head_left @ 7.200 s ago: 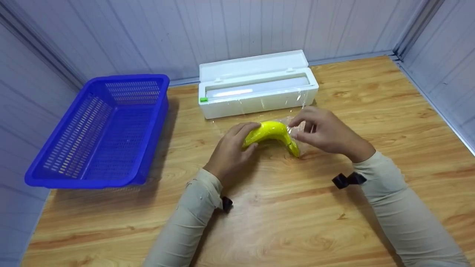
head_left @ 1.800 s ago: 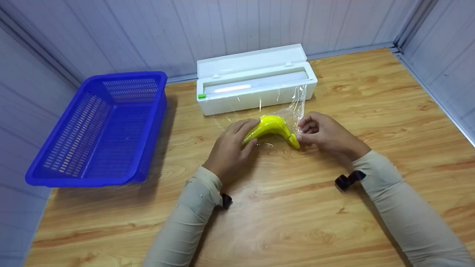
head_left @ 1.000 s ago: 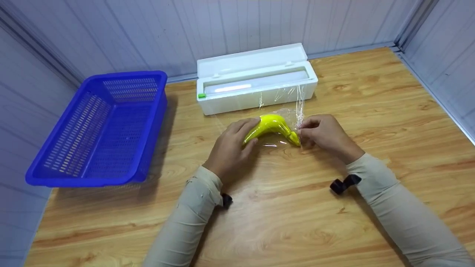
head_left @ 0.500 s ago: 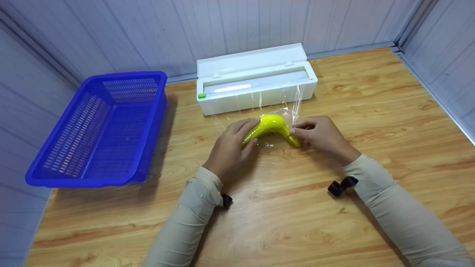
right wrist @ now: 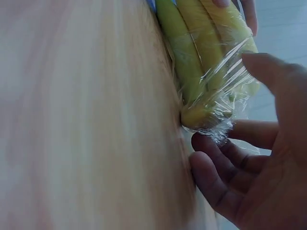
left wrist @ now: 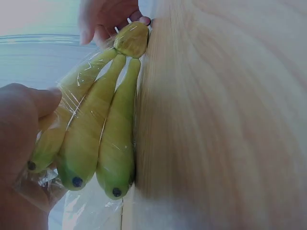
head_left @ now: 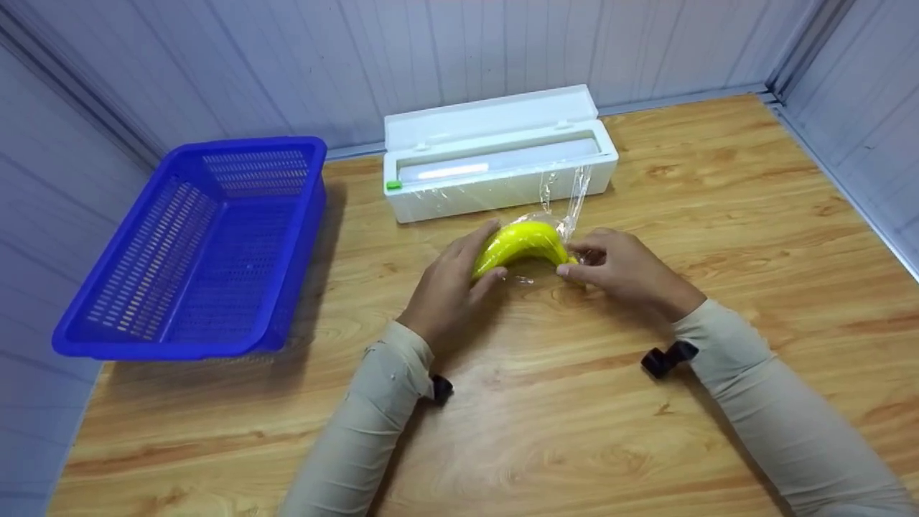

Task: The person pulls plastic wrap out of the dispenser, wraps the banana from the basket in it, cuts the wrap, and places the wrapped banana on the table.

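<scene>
A bunch of three yellow bananas (head_left: 524, 243), wrapped in clear cling film, lies on the table in the head view. My left hand (head_left: 449, 280) grips the blossom end, thumb on the near side and fingers over the far side. At the stem (left wrist: 132, 40), my right hand (head_left: 621, 266) has its thumb and curled fingers around the end, with crumpled cling film (right wrist: 218, 132) at the fingertips. Stretched film (head_left: 578, 194) runs from there to the front of the open white cling film box (head_left: 502, 197) behind. My right fingers partly hide the stem in the head view.
A blue perforated basket (head_left: 280, 287) stands at the left of the wooden table (head_left: 560, 416). The box's lid (head_left: 495, 115) is raised near the back wall, and a small green piece (head_left: 393, 185) sits at its left front corner.
My right hand has moved down from above the stem and closed in around it, now covering its tip. The film on the right has become more bunched. The left hand keeps its grip.
</scene>
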A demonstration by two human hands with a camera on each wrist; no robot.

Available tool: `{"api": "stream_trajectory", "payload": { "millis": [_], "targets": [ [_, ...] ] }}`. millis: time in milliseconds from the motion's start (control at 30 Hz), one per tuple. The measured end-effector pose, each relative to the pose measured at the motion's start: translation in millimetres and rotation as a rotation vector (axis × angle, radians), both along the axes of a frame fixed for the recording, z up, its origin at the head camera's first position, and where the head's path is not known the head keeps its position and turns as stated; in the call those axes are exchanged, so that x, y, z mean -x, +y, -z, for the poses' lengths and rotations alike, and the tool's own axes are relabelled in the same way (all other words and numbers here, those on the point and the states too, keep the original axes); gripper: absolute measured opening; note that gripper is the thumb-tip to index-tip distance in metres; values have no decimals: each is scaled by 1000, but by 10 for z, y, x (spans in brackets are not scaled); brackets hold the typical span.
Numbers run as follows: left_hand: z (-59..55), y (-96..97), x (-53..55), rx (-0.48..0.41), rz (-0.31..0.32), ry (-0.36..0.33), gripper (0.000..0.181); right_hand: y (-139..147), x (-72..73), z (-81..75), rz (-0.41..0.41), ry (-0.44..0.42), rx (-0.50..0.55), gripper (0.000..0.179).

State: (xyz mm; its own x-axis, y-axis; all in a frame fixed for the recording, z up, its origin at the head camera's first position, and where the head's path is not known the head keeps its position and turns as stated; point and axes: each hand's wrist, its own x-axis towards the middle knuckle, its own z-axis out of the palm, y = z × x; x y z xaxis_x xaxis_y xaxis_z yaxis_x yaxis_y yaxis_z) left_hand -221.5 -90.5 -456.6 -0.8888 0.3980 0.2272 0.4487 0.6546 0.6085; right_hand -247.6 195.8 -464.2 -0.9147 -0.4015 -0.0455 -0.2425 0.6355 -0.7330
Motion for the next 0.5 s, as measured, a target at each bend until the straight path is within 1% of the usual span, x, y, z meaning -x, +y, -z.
{"api": "stream_trajectory", "payload": {
  "millis": [67, 167, 233, 267, 333, 433, 467, 500],
  "targets": [
    [-12, -39, 17, -7, 33, 6, 73, -5, -6, 11, 5, 3, 5, 53],
    [-35, -133, 56, -7, 74, 20, 79, -11, -5, 26, 23, 9, 12, 51],
    [-64, -208, 81, -8, 90, -4, 81, -13, -1, 28, 28, 12, 11, 51],
    [-76, -248, 94, -13, 94, -36, 81, -14, 3, 27, 28, 13, 9, 50],
    [-106, -329, 109, -24, 98, -130, 81, -11, 10, 25, 24, 16, 1, 51],
    [-136, -445, 127, -88, 117, -303, 78, -6, 15, 10, 18, 14, -10, 52],
    [-141, -483, 132, -111, 123, -346, 77, -2, 13, 2, 16, 11, -12, 53],
    [-140, -519, 139, -132, 131, -375, 75, 1, 10, -7, 16, 9, -13, 53]
  ]
}}
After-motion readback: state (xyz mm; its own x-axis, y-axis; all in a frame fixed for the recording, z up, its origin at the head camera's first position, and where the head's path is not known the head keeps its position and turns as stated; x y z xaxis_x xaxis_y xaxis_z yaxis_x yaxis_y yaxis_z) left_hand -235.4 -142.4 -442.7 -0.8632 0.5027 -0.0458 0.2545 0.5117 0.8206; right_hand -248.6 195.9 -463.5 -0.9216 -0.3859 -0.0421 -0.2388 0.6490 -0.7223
